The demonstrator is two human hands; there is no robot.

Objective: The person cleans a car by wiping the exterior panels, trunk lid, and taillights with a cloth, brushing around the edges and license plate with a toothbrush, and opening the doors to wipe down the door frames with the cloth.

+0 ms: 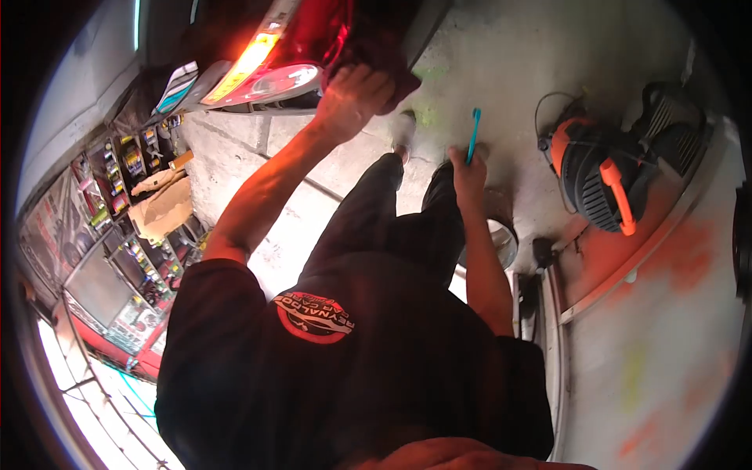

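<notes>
My left hand (pixel 356 100) is closed on a dark maroon cloth (pixel 401 82), which is up against the edge of a car's tail light. That tail light (pixel 305 39) has red, glowing amber and clear parts; the car body behind it is in deep shadow. Lower and to the right, my right hand (pixel 470 178) grips a teal toothbrush (pixel 474 133) by its handle, its head pointing up and away from the car. Part of the cloth is hidden behind my left fingers.
An orange and black machine (pixel 599 172) with a cord is at the right. Near my right forearm stands a bucket (pixel 501 244). Shelves of bottles (pixel 129 160) and torn cardboard (pixel 163 210) are at the left. Beneath my feet is a concrete floor (pixel 227 145).
</notes>
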